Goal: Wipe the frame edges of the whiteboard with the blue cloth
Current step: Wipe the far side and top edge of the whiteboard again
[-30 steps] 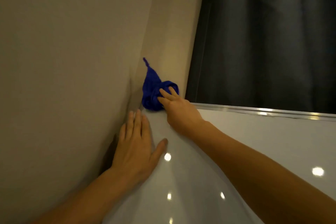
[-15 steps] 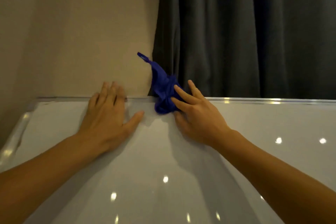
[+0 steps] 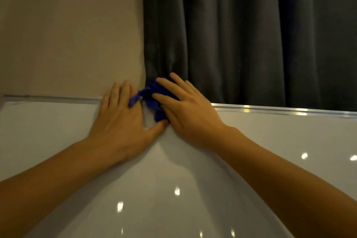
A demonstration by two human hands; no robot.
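1. Glossy white board panel fills the ground nearest the viewer; the whiteboard (image 3: 173,170) is smooth and hard enough to mirror small round lamp glints. Both bare forearms stretch over it towards its far rim.

2. Beyond the wrists, the left hand (image 3: 119,121) lies flat on the panel, fingers spread and loose, gripping nothing; its fingertips reach the rim and its thumb points across to the other hand. I judge it is there to brace the board and steady the reach.

3. Just to the right of that thumb, the right hand (image 3: 185,110) presses palm-down, fingers splayed, on the blue cloth (image 3: 154,98). It pins the cloth more than it clenches it; whether any finger curls under the cloth is hidden.

4. The cloth is soft, crumpled and deep blue, bunched into a lump between the two hands, with one loose tail draped over the left index finger. It sits on the far rim, which suits rubbing along that edge.

5. On either side of the hands runs the frame edge (image 3: 280,109), a narrow strip of bright brushed metal, straight and hard-cornered, duller to the left.

6. Behind the hands hang the matte beige wall (image 3: 67,35) and a dark grey curtain (image 3: 241,35) in heavy vertical folds; the cloth touches its lower pleats.
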